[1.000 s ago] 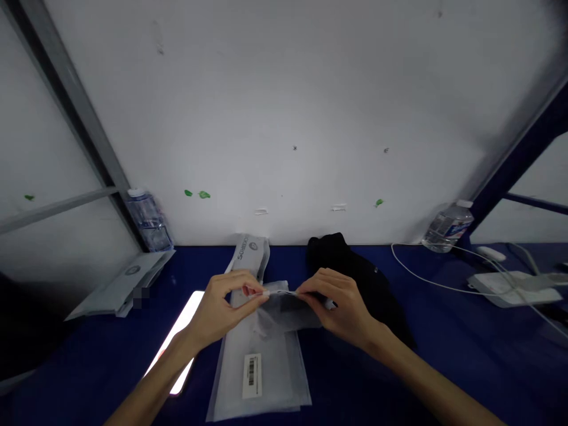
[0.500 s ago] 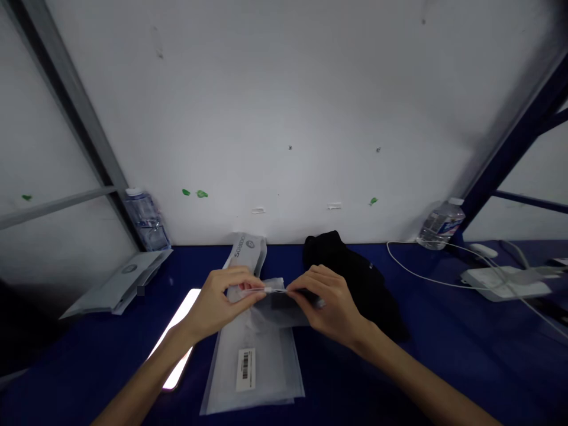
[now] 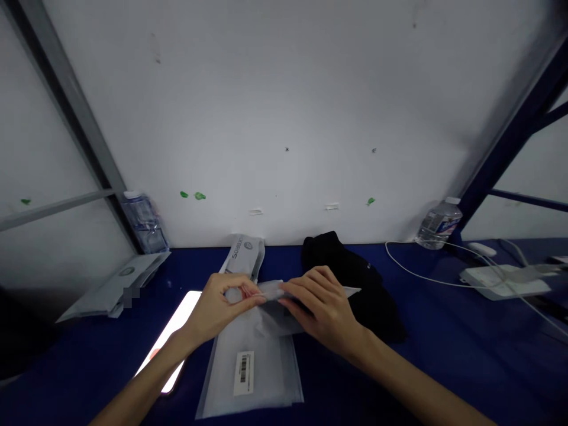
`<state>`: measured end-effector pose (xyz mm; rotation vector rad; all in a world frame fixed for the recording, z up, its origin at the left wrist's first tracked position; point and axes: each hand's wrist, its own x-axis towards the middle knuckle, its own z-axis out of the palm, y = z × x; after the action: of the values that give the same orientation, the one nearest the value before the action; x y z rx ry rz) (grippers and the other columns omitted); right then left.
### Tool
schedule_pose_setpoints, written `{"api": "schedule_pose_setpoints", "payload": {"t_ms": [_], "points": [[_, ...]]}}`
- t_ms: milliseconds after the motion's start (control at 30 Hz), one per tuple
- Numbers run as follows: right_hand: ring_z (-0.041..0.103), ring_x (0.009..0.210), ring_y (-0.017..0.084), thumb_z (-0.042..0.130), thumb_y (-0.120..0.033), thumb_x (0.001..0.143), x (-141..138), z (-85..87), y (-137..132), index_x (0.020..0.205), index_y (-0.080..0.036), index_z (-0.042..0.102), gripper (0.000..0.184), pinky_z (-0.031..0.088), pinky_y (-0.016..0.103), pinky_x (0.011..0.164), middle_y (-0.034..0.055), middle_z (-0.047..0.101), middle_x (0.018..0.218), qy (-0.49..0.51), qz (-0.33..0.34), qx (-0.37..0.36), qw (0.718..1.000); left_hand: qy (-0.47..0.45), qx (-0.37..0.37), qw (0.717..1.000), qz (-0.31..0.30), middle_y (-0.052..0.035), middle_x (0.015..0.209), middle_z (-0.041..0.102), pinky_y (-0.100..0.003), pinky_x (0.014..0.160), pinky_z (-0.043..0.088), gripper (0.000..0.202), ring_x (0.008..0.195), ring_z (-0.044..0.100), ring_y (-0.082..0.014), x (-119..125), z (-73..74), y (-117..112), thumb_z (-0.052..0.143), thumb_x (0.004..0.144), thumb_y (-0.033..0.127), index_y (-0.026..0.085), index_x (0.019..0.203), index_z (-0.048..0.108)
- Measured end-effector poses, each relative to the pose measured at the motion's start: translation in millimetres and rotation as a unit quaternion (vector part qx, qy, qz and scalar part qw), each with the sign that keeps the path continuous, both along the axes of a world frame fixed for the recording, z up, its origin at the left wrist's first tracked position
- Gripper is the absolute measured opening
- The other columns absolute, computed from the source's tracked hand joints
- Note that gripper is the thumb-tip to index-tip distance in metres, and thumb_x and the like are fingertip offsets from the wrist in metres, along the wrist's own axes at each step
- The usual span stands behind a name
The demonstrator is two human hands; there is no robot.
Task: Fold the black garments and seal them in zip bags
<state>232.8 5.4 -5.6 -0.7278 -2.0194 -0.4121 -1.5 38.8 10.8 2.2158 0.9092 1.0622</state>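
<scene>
A frosted plastic bag (image 3: pixel 260 361) with a barcode label (image 3: pixel 244 373) lies on the blue table (image 3: pixel 444 349) in front of me. My left hand (image 3: pixel 219 307) pinches the bag's upper edge at the left. My right hand (image 3: pixel 322 310) holds the same upper edge at the right, its fingers closed over the folded top. A dark item shows faintly inside the bag near my right hand. A black cloth heap (image 3: pixel 355 284) lies just behind my right hand.
A lit phone (image 3: pixel 175 331) lies left of the bag. More printed bags (image 3: pixel 244 254) lean at the wall; flat packets (image 3: pixel 115 284) lie far left. Water bottles stand at left (image 3: pixel 142 222) and right (image 3: pixel 439 225). A white power strip (image 3: pixel 501 281) with cables sits at right.
My right hand has slid left along the bag's top edge, closer to my left hand, and the edge now sticks out to its right. The view has shifted slightly.
</scene>
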Motion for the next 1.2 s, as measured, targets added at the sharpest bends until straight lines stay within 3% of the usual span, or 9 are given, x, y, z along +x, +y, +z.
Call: {"api": "schedule_pose_setpoints", "payload": {"t_ms": [200,433,867,1200], "points": [[0.061,0.072,0.016,0.061,-0.014,0.096,-3,-3.0,0,0.100,-0.018,0.066,0.008,0.044,0.035,0.076,0.0012,0.074,0.084,0.010,0.019,-0.026,0.999,-0.011,-0.010,1.000,0.004,0.0019,0.066,0.071,-0.025,0.065,0.047,0.011,0.064,0.062,-0.0139,0,1.0,0,0.078,0.080,0.029,0.022,0.072,0.075],[0.061,0.070,0.016,0.057,-0.018,0.099,19,1.8,5,0.100,-0.020,0.068,0.011,0.044,0.032,0.069,0.0012,0.075,0.084,0.039,-0.010,-0.081,0.996,-0.053,-0.026,0.998,0.025,-0.0006,0.071,0.071,-0.027,0.067,0.048,0.013,0.068,0.063,-0.0152,-11,2.1,11,0.072,0.083,0.027,0.020,0.072,0.071],[0.062,0.067,0.017,0.055,-0.019,0.099,50,0.4,17,0.104,-0.022,0.068,0.015,0.051,0.033,0.063,0.0031,0.072,0.079,0.071,0.001,-0.085,0.994,-0.097,-0.031,0.993,0.061,-0.0009,0.066,0.068,-0.026,0.062,0.048,0.017,0.063,0.061,-0.0152,-12,3.2,17,0.071,0.083,0.031,0.018,0.072,0.071],[0.069,0.080,0.019,0.055,-0.020,0.098,60,-1.0,24,0.100,-0.022,0.067,0.012,0.055,0.032,0.070,0.0047,0.074,0.090,0.133,0.005,-0.139,0.981,-0.130,-0.032,0.985,0.112,0.0008,0.066,0.065,-0.023,0.062,0.046,0.018,0.062,0.059,-0.0132,-14,-1.9,20,0.071,0.083,0.032,0.017,0.072,0.070]]}}
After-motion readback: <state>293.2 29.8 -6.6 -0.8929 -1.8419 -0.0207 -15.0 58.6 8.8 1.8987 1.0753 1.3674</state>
